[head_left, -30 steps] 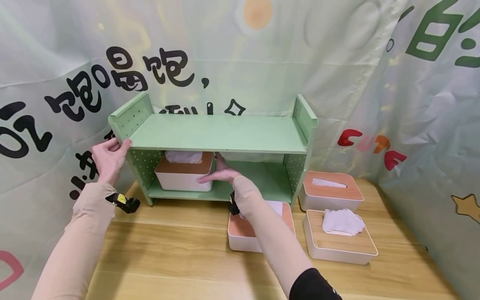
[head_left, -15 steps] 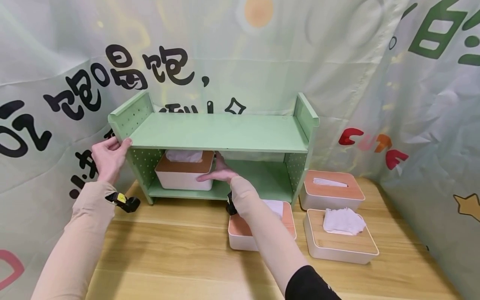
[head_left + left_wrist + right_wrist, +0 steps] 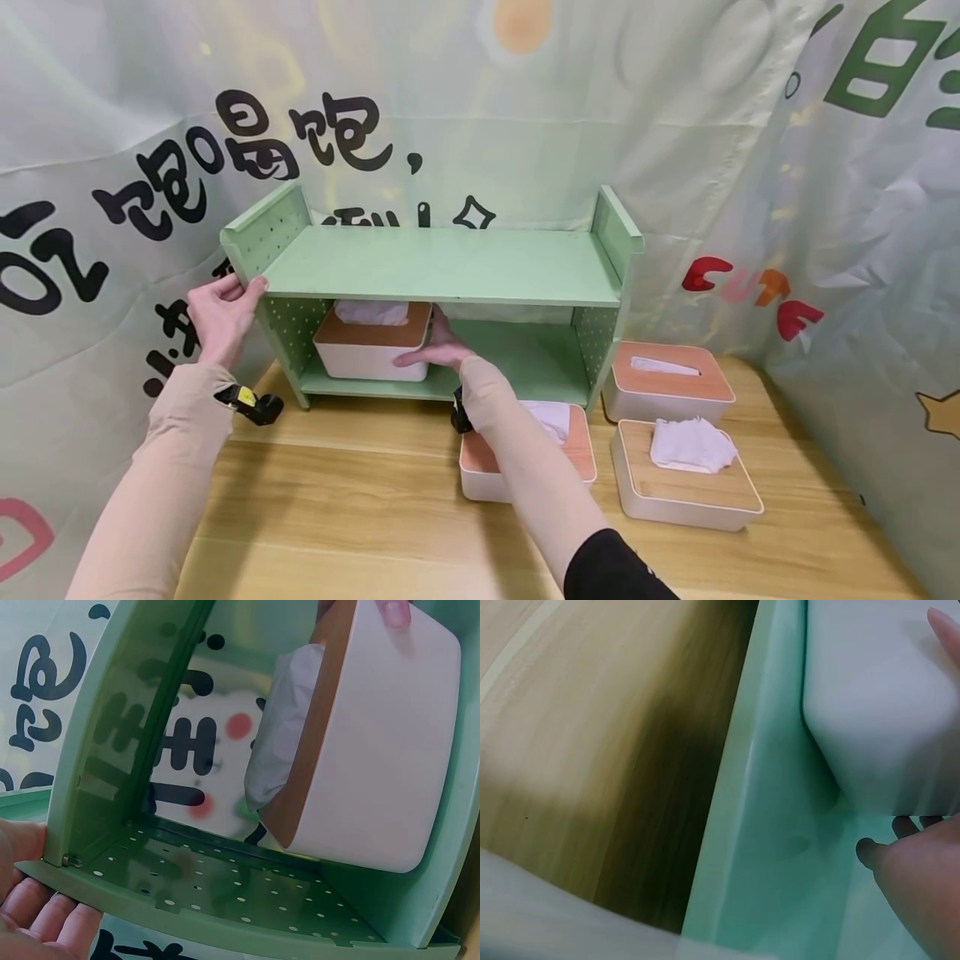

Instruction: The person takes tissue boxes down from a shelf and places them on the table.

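On the lower board of a green two-tier shelf point(image 3: 442, 267) sits a white tissue box point(image 3: 371, 360) with a brown lid and a tissue showing on top. My right hand point(image 3: 442, 343) holds this box at its right end, thumb on the front face and the other fingers along the end side. At the shelf's left side panel, my left hand point(image 3: 223, 312) grips the front edge. The left wrist view shows its fingers point(image 3: 75, 930) on the panel's outer side, with the same tissue box point(image 3: 382, 742) standing inside the shelf, apart from that panel.
A second tissue box point(image 3: 480, 485) stands before the shelf, partly hidden by my right forearm. Two more, a rear box point(image 3: 667, 408) and a front box point(image 3: 686, 510), stand on the wooden table point(image 3: 337, 500) to the right. A printed curtain point(image 3: 525, 150) hangs behind.
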### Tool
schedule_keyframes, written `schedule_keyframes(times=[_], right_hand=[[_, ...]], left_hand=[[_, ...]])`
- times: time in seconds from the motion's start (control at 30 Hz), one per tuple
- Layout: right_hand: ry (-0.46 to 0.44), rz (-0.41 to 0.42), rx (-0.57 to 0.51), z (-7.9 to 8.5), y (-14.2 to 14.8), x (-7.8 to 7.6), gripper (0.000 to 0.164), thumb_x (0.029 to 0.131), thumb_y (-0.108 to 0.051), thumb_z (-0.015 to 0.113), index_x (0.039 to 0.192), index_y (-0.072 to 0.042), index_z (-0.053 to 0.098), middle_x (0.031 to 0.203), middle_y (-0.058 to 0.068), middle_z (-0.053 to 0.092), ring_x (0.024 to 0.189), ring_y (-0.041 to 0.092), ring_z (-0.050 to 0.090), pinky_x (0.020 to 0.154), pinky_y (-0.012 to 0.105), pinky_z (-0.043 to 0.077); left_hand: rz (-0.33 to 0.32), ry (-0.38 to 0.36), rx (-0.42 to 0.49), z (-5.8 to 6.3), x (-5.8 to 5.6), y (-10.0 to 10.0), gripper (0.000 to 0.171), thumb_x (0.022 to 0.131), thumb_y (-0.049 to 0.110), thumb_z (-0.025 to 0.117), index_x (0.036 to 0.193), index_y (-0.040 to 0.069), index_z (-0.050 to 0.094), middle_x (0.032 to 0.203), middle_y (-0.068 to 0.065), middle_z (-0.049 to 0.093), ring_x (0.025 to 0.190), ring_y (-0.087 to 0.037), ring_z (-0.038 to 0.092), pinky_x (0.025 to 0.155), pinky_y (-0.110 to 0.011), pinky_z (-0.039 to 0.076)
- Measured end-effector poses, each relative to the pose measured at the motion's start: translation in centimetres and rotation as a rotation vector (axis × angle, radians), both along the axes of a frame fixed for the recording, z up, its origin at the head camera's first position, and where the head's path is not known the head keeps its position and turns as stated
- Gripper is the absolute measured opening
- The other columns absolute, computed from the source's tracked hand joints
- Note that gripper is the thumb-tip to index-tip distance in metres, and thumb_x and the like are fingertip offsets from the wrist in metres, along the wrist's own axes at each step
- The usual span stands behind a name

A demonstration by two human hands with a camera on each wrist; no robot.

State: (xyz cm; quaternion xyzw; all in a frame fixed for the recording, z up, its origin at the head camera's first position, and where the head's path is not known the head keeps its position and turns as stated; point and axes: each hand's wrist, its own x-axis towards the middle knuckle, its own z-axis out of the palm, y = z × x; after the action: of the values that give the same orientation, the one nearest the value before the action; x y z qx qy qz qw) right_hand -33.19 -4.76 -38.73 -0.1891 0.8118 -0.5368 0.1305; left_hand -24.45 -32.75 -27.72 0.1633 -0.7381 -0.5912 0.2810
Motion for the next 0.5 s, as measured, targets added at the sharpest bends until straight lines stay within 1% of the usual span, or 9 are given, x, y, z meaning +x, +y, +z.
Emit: schedule_keyframes(times=[0.27, 0.4, 0.5], right_hand=[[0.013, 0.015, -0.019, -0.54, -0.23, -0.21, 0.132, 0.077, -0.021, 0.086, 0.160, -0.016, -0.016, 0.171, 0.008, -0.008, 0.159, 0.022, 0.003, 0.131, 0.041, 0.017], [0.019, 0.022, -0.039, -0.77, -0.54, -0.46, 0.135, 0.077, -0.021, 0.086, 0.159, -0.017, -0.021, 0.171, 0.007, -0.014, 0.159, 0.020, -0.001, 0.131, 0.039, 0.015], [0.017, 0.020, -0.046, -0.83, -0.72, -0.57, 0.138, 0.076, -0.020, 0.087, 0.158, -0.018, -0.024, 0.170, 0.006, -0.017, 0.159, 0.019, -0.004, 0.131, 0.039, 0.013]], left_hand=[[-0.007, -0.002, -0.009, -0.13, -0.06, 0.13, 0.048, 0.092, 0.017, 0.071, 0.135, 0.001, 0.060, 0.058, 0.039, 0.057, 0.061, 0.016, 0.060, 0.061, -0.002, 0.050], [0.003, 0.003, -0.022, -0.04, 0.02, 0.12, 0.047, 0.092, 0.018, 0.071, 0.135, 0.001, 0.060, 0.058, 0.039, 0.056, 0.061, 0.016, 0.060, 0.061, -0.001, 0.050], [0.004, 0.006, -0.015, 0.02, 0.04, 0.10, 0.047, 0.092, 0.017, 0.071, 0.135, 0.001, 0.060, 0.058, 0.039, 0.056, 0.061, 0.017, 0.060, 0.062, -0.001, 0.050]])
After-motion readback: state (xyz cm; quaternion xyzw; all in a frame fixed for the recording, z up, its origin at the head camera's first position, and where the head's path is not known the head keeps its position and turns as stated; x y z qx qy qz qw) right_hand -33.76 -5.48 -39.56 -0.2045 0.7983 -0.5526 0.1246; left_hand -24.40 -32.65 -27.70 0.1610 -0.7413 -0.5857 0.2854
